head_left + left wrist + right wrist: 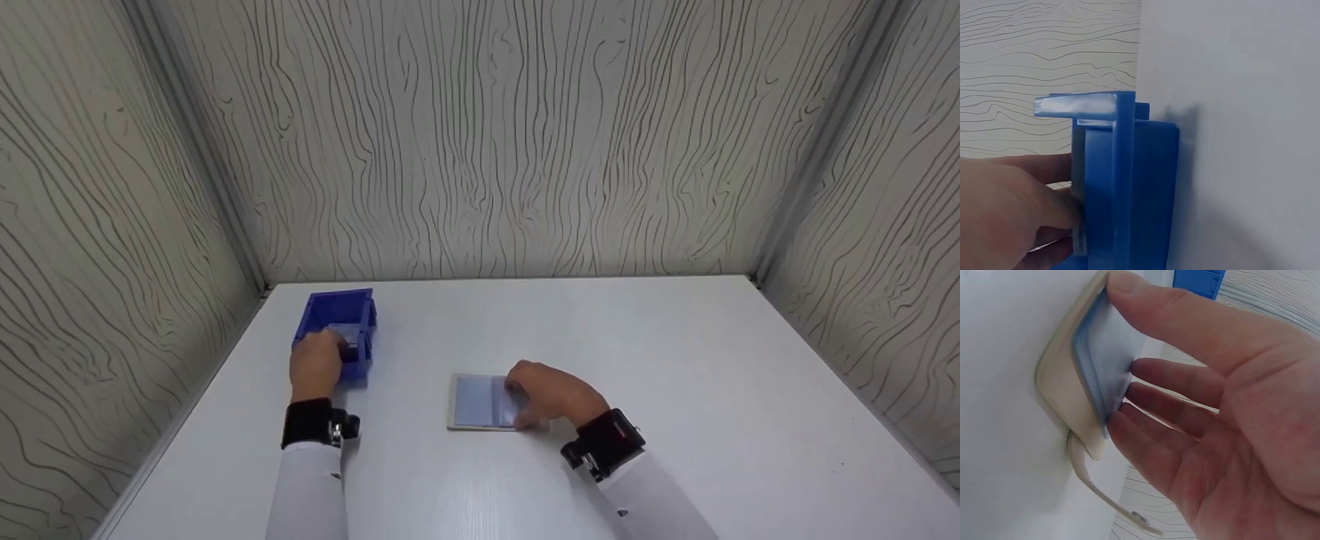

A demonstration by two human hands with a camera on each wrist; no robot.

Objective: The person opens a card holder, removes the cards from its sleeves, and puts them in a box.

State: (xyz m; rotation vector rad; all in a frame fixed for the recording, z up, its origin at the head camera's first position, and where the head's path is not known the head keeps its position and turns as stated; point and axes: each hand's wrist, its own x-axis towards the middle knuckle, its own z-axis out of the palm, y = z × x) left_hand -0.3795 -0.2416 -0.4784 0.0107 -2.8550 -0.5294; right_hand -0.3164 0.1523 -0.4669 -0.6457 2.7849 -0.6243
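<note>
At the left, my left hand [315, 366] reaches into a small blue bin [341, 306]. In the left wrist view its thumb presses a thin, flat, card-like piece [1079, 247] seen edge-on, with small print on it, and the fingers lie behind. The piece stands against the bin's inner wall. My right hand [556, 391] grips the right end of an open beige card holder [451, 405] on the table. Its thumb is at one edge and its fingertips touch the clear plastic sleeves [1114, 343]. A beige strap [1086, 475] with a metal snap hangs from the holder.
The white table [675, 330] carries the bin at far left and the card holder near the middle. Wood-grain panels [480, 150] close off the back and both sides. A dark band with a small camera sits on each wrist.
</note>
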